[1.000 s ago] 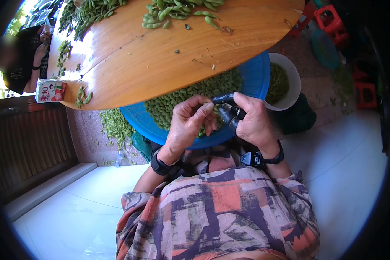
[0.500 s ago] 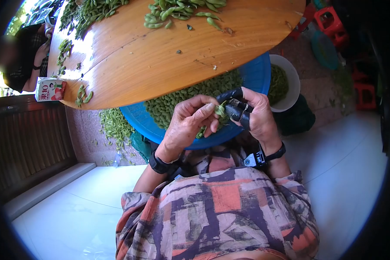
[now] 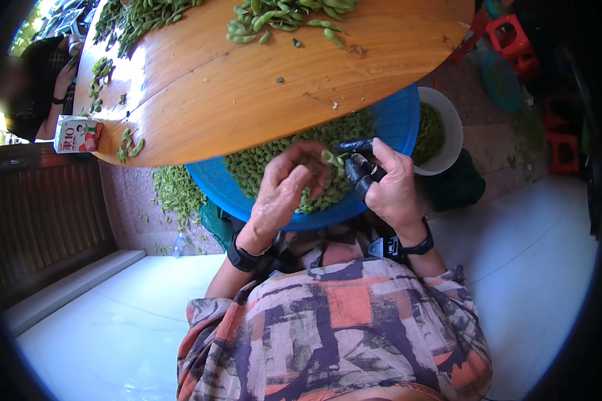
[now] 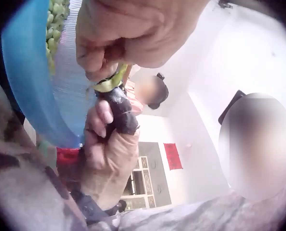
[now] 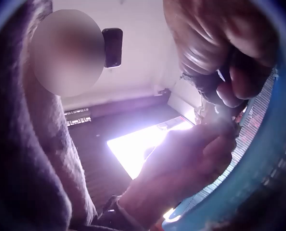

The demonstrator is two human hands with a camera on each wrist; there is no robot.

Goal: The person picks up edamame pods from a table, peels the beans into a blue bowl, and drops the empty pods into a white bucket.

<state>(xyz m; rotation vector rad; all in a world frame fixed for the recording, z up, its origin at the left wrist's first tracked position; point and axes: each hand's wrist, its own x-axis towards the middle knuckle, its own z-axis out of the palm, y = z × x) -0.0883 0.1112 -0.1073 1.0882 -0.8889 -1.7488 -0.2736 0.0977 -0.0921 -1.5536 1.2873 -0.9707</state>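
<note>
A split green soybean pod [image 3: 332, 158] [image 4: 115, 83] juts from the right hand [image 3: 394, 190], whose thumb and fingers, wrapped in black covers, pinch it. Close against the pod's other end is the left hand [image 3: 279, 190], bare, with curled fingers [image 4: 97, 67]. I cannot tell whether this hand grips the pod or a bean from it. Both hands hang over a wide blue basket [image 3: 411, 123] full of shelled green beans [image 3: 247, 177]. In the right wrist view the two hands [image 5: 200, 154] meet near the basket's side, and the pod is hardly visible.
A wooden table [image 3: 201, 100] overhangs the basket, with pod heaps [image 3: 287, 13] and a drink carton [image 3: 78, 135]. A white bucket [image 3: 456, 130] stands right of it. Loose pods [image 3: 174, 194] lie on the floor at left. Red stools [image 3: 512, 37] and a seated person [image 3: 40, 87] are further off.
The right hand's covered fingers first close up, then spread round the pod, now showing split open. The left thumb has drawn back a little from the pod, and its fingers are more curled.
</note>
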